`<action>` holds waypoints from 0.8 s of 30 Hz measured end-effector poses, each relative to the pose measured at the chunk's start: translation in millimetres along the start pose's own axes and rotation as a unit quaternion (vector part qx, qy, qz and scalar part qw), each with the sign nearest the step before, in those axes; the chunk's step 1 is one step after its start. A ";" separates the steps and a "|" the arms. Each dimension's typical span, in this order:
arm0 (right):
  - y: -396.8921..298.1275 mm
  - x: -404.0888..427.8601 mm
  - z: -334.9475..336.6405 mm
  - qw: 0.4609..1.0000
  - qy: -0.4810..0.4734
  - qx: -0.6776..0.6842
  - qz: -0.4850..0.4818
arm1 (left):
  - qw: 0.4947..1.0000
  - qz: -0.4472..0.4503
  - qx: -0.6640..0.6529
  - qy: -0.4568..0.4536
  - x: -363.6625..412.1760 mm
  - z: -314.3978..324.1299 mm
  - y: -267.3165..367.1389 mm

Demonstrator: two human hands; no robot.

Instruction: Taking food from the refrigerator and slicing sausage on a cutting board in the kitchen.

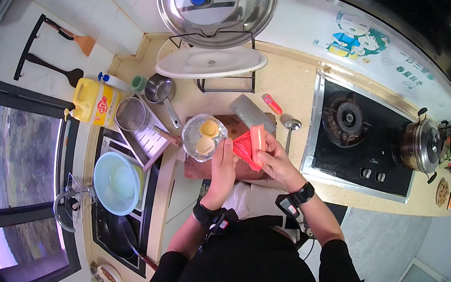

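My right hand [277, 159] grips a pink sausage [258, 135] whose red plastic wrapper [243, 147] is peeled away to the left. With thumb and fingers, my left hand [223, 169] pinches the loose end of that wrapper. Just left of it is a clear bowl [189, 149] with two round yellowish pieces [209, 129] inside. Under my hands lies a wooden cutting board [199, 171]. A cleaver [251, 111] rests flat along its far side. Beyond the blade is a small red-wrapped stick [272, 104], with a metal ladle [292, 125] to the right.
A gas stove [369, 178] with a lidded steel pot [420, 142] stands right. Left are a slotted metal tray [151, 148], a saucepan [160, 88], a yellow jug [95, 101] and a blue basin [116, 184] over the sink. A rack [226, 89] holds a large platter [212, 62] behind.
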State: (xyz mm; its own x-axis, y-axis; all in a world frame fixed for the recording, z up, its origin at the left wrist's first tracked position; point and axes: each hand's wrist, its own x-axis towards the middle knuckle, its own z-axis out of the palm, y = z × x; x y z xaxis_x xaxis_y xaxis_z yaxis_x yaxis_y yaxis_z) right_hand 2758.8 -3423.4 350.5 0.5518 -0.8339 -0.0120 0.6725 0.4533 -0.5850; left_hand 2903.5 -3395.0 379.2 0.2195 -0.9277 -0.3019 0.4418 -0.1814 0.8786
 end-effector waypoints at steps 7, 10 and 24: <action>0.4 -5.1 -1.8 0.996 -0.001 -0.028 0.085 | 0.936 0.177 0.305 0.009 -10.4 -15.7 12.2; 2.5 -1.1 18.1 0.965 0.054 -0.245 0.072 | 0.896 0.170 0.409 0.007 -17.9 -21.3 15.4; 61.4 15.5 12.1 0.946 0.238 -0.217 -0.026 | 0.997 0.009 0.045 0.056 13.9 -66.8 -13.5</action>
State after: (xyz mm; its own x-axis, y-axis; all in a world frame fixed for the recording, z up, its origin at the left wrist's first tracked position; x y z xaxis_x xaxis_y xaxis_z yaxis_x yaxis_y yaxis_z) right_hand 2814.7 -3404.7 324.2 0.1689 -0.9459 -0.2771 0.3704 0.3214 -0.8715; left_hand 2958.8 -3383.6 338.4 0.3245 -0.8900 -0.3201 0.3582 -0.1976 0.9125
